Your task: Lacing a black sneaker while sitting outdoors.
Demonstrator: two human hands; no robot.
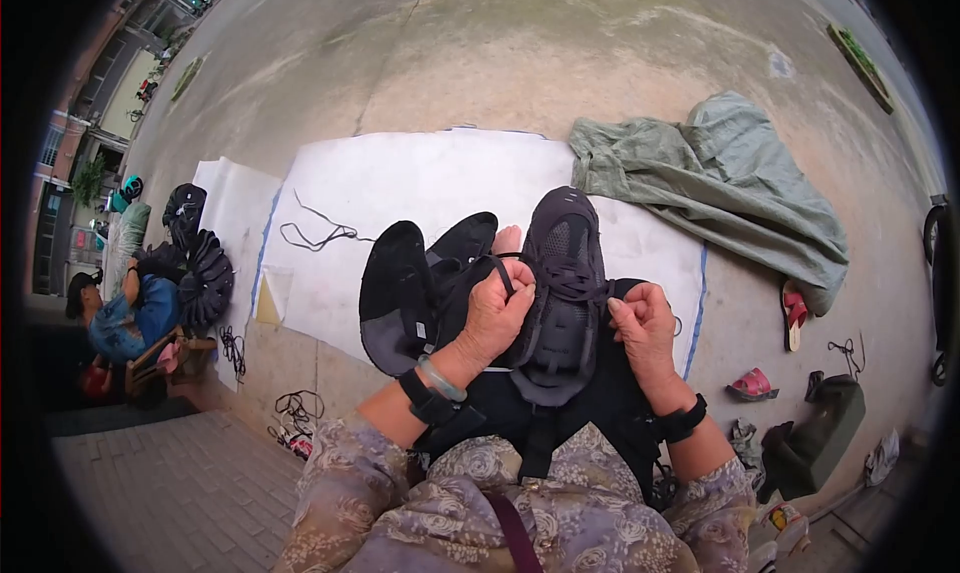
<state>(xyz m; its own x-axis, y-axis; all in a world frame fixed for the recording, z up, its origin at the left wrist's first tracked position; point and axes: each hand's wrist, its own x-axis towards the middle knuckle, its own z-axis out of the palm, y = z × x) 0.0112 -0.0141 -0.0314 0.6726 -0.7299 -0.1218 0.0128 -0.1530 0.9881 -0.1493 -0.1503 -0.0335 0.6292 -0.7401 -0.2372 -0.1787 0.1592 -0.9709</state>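
A dark grey-black sneaker [560,318] rests on my lap, its toe pointing away from me and its lace crossing the tongue. My left hand [500,308] is closed at the left edge of the shoe, a loop of black shoelace [506,273] between its fingers. On the other side, my right hand [645,328] pinches close to the eyelets; what it grips, probably a lace end, is too small to make out. Dark shoes [395,298] with soles turned outward lie beside my left hand, partly hidden by it.
A white sheet [400,173] covers the ground ahead, with a loose black lace [320,235] on it. Grey-green cloth [720,188] is heaped at the right, near red sandals [793,313]. To the left, a seated person [130,308] is beside piled dark shoes [205,278].
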